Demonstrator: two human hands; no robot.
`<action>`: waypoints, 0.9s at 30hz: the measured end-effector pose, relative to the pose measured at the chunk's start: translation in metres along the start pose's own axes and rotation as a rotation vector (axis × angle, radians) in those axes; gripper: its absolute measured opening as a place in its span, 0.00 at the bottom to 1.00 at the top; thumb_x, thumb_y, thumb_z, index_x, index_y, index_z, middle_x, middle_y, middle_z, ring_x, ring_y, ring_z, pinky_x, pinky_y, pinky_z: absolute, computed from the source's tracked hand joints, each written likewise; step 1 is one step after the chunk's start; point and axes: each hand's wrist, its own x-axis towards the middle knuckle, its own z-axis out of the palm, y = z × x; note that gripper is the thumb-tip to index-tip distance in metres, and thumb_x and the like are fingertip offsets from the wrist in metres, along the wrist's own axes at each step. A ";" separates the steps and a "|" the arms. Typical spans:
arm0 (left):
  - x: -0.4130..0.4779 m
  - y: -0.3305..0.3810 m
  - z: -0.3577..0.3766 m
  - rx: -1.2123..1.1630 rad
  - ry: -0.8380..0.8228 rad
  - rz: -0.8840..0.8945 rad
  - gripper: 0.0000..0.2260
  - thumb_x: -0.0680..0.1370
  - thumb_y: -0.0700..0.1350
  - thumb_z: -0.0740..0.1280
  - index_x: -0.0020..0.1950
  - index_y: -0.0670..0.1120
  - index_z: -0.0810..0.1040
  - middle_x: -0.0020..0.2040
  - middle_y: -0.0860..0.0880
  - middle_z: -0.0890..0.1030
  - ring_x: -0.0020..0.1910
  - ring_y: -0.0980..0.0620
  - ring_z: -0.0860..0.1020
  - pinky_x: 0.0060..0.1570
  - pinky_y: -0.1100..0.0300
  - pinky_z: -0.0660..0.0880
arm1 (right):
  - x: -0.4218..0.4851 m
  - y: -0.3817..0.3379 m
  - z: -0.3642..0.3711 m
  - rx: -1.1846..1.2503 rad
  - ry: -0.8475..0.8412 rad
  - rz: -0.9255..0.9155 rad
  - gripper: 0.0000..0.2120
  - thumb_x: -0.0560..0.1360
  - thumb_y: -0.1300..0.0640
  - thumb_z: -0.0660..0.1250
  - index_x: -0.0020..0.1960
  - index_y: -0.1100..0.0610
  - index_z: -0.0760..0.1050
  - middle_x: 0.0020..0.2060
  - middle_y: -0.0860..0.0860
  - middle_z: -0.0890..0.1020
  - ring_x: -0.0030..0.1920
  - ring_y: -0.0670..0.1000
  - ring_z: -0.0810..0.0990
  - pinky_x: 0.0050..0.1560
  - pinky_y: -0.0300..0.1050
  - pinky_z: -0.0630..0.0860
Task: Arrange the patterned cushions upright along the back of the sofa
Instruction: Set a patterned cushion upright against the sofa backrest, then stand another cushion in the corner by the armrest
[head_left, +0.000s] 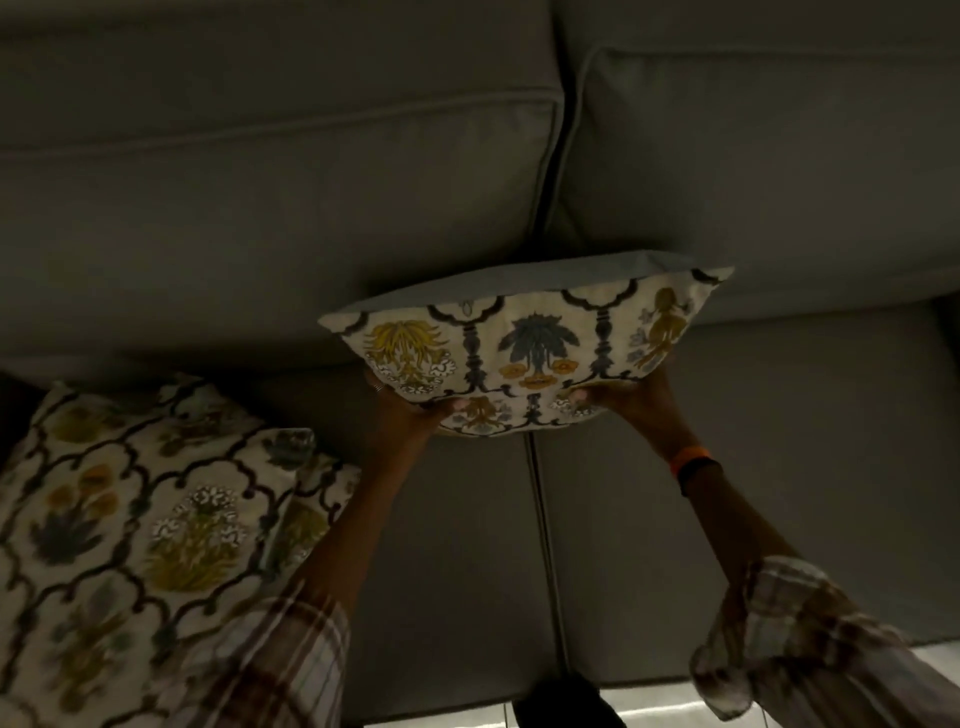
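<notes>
A cream cushion with a floral pattern (524, 343) hangs in the air in front of the grey sofa back (291, 208), near the seam between the two back pads. My left hand (410, 410) grips its lower left edge and my right hand (618, 397) grips its lower right edge, thumbs on the printed face. The cushion's plain grey reverse shows along its top. A second patterned cushion (130, 519) lies tilted on the seat at the lower left, with a third one (327, 499) partly tucked behind it.
The grey seat (753, 467) stretches below the held cushion, split by a seam in the middle. A light tiled floor (675, 714) shows at the bottom edge. An orange band sits on my right wrist (691, 460).
</notes>
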 end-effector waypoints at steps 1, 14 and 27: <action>0.013 -0.015 0.001 -0.007 0.006 -0.030 0.59 0.60 0.74 0.73 0.80 0.43 0.56 0.79 0.49 0.62 0.76 0.51 0.61 0.74 0.70 0.57 | 0.002 0.003 0.000 0.020 0.024 -0.003 0.53 0.65 0.68 0.85 0.83 0.62 0.60 0.77 0.59 0.75 0.76 0.57 0.77 0.71 0.61 0.80; -0.075 0.032 -0.093 0.151 0.053 0.012 0.52 0.67 0.55 0.80 0.82 0.52 0.50 0.80 0.44 0.57 0.78 0.44 0.60 0.72 0.54 0.63 | -0.129 -0.047 0.193 -0.037 -0.032 0.462 0.41 0.79 0.50 0.76 0.85 0.58 0.60 0.81 0.59 0.68 0.79 0.60 0.69 0.76 0.57 0.71; -0.072 -0.109 -0.440 0.172 0.170 -0.440 0.58 0.60 0.78 0.67 0.81 0.53 0.49 0.81 0.43 0.57 0.77 0.39 0.61 0.74 0.37 0.62 | -0.199 -0.149 0.476 0.324 0.105 0.518 0.57 0.71 0.52 0.83 0.87 0.49 0.48 0.81 0.52 0.67 0.74 0.50 0.73 0.72 0.55 0.76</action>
